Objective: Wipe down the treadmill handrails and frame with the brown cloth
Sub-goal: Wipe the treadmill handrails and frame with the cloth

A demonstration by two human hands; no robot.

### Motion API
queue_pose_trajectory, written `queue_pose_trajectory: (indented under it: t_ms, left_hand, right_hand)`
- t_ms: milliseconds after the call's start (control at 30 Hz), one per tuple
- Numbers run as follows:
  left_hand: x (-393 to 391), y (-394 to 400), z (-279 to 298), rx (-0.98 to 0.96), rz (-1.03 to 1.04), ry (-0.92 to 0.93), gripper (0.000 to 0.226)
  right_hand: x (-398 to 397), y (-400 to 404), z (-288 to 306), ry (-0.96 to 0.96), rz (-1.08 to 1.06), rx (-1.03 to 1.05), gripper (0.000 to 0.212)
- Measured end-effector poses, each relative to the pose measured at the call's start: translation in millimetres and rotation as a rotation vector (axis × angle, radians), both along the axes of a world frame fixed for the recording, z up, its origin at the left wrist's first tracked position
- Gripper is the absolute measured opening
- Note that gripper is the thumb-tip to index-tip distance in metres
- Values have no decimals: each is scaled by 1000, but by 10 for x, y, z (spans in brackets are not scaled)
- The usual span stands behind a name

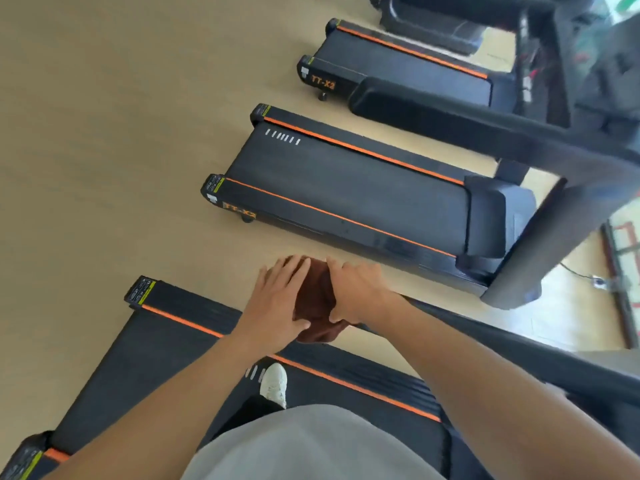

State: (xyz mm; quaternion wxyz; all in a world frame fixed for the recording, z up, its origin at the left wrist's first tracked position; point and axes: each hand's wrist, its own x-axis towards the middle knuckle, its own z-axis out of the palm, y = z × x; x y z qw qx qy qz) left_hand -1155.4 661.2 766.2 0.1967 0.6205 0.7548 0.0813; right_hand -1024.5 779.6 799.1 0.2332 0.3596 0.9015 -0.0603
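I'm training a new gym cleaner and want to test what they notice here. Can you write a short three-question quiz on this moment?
1. True or false: both the left hand and the right hand are on the brown cloth.
2. What colour are the stripes along the belt edges of the middle treadmill? A) blue B) orange C) white
3. Fill in: the cloth sits at the end of the black ____ that runs back along the person's right arm.

Key: 1 true; 2 B; 3 handrail
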Motion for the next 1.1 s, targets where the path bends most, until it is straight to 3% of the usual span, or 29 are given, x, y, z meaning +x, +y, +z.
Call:
queue_pose_trajectory:
  t_ms: [67, 200, 400, 533, 633, 767, 967, 1100]
  left_hand:
    - [374, 103, 28, 9, -174, 104, 109]
    - [1143, 290, 31, 73, -382, 149, 108]
    - [1686, 323, 54, 153, -432, 129, 94]
    - [1367, 29, 35, 216, -227, -179, 72]
    - [975, -309, -62, 271, 124, -304, 66]
    - [548, -640, -136, 247, 519, -404, 66]
    - [144, -756, -59, 240, 660, -453, 67]
    - [-85, -792, 66, 253, 677, -415, 65]
  right_hand:
    - [473, 31, 28, -23, -75, 20, 80]
    - [1391, 80, 102, -80, -255, 52, 80]
    - [1827, 168, 160, -216, -272, 73, 94]
    - [1545, 141, 70, -13, -202, 20, 89]
    - [1247, 68, -1, 174, -122, -31, 94]
    - [766, -60, -94, 287, -40, 6, 96]
    - [-131, -400, -359, 378, 72, 177, 89]
    - [-703, -490, -398, 298, 253, 209, 61]
